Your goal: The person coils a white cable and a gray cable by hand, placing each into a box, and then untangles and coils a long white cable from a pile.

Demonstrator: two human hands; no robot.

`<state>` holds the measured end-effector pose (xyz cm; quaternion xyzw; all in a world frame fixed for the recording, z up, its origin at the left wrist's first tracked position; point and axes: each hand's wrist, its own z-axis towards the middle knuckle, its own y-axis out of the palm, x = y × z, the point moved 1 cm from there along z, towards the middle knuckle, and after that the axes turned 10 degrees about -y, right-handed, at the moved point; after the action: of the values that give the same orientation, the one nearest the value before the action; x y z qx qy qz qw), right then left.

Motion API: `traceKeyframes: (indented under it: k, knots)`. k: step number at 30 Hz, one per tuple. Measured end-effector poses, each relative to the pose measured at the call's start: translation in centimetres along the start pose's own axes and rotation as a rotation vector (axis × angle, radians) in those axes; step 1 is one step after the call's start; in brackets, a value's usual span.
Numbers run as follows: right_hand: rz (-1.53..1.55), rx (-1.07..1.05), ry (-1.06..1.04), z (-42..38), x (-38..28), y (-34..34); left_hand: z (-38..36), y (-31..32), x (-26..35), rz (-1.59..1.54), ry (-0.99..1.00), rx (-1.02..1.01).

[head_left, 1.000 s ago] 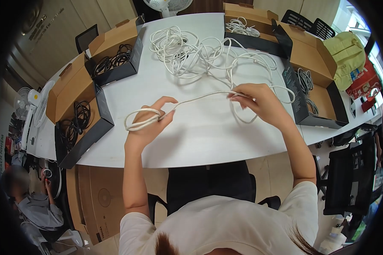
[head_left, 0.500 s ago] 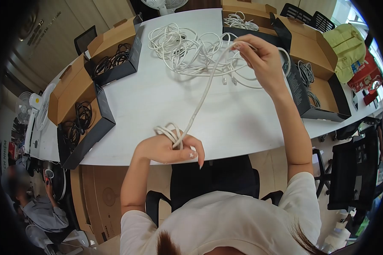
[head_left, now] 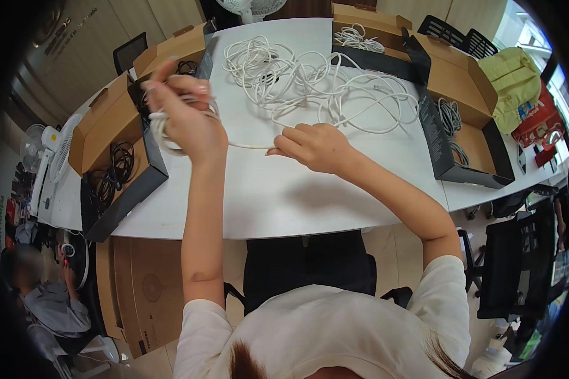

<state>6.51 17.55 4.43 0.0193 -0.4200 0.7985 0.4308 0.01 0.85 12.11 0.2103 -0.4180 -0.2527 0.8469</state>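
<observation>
My left hand point(head_left: 193, 123) is raised at the left, with several loops of white cable point(head_left: 160, 131) around it and its fingers partly bent. From these loops the cable runs across to my right hand point(head_left: 316, 146), which is closed on it over the middle of the table. Beyond my right hand lies a loose tangle of the same white cable point(head_left: 259, 57), spread over the far part of the table. Part of the loops behind my left hand is hidden.
Open black boxes hold dark cables point(head_left: 121, 165) at the left and grey cables point(head_left: 450, 118) at the right. Another box with white cables point(head_left: 358, 39) stands at the back. The white table's front edge point(head_left: 284, 236) is near me. A person point(head_left: 54, 303) sits at lower left.
My left hand has risen up and to the left with the loops. My right hand has come down and left, drawing the cable lower, and the tangle has spread a little.
</observation>
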Motion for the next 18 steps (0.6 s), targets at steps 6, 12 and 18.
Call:
traceKeyframes:
  k: [6,12,18]
  knots:
    - [-0.07,0.091,-0.11,-1.0,1.9,-2.0,-2.3,-2.8,-3.7,0.614,-0.073,-0.436]
    - [-0.096,0.134,-0.157,-0.2,2.0,-3.2,-4.9,-2.7,-3.8,0.842,-0.341,-0.692]
    - [0.384,-0.024,0.162,-1.0,2.9,-3.3,-4.7,-2.6,-2.7,1.305,-0.41,-1.078]
